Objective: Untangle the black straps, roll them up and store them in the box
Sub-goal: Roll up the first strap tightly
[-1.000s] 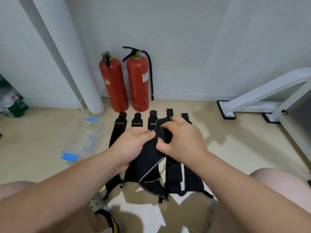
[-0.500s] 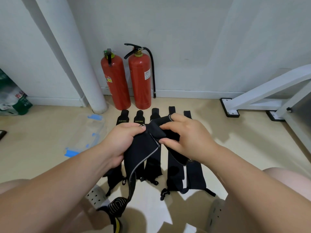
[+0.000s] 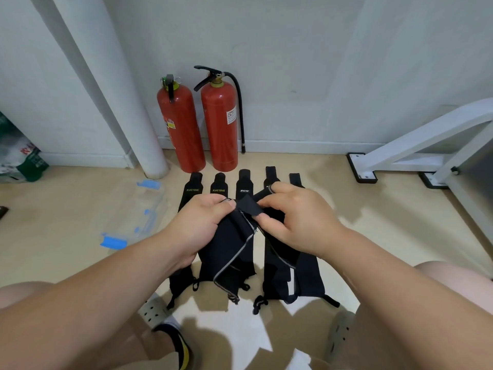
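Several black straps (image 3: 241, 186) lie side by side on the beige floor in front of me, their far ends pointing at the wall. I hold one more black strap (image 3: 229, 252) with grey edging above them; its lower part hangs down over the row. My left hand (image 3: 197, 225) grips its upper edge, and my right hand (image 3: 296, 217) pinches its folded top end between thumb and fingers. A clear plastic box (image 3: 133, 212) with blue clips sits on the floor to the left.
Two red fire extinguishers (image 3: 200, 126) stand against the wall behind the straps. A white pipe (image 3: 114, 84) rises at the left, a white metal frame (image 3: 426, 140) stands at the right, and a green and white bag (image 3: 18, 156) lies far left. My knees and sandalled feet are below.
The held strap has been lifted and its top end folded over between my hands. The hanging lower part has risen off my left foot.
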